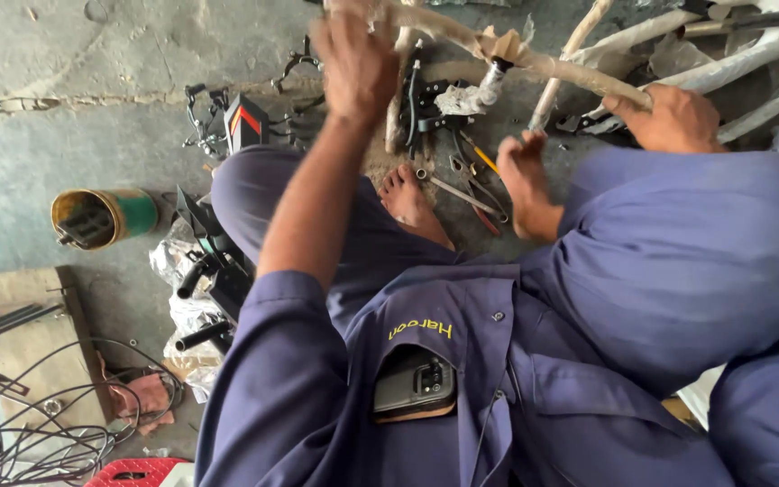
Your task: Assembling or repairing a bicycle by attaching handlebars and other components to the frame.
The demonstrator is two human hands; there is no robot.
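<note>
Both hands clenched a paper-wrapped frame tube: the left grip near its upper end, the right grip lower, pliers lying on the floor below them.

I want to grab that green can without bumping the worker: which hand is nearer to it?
Left. The left hand grips the wrapped frame tube right of the green can; the right hand holds the tube far across.

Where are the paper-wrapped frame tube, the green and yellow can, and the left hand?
Paper-wrapped frame tube [552, 68], head view, on the wrapped middle stretch.
Green and yellow can [132, 213], head view, on its green side wall.
Left hand [353, 63], head view, on the back of the hand.
</note>
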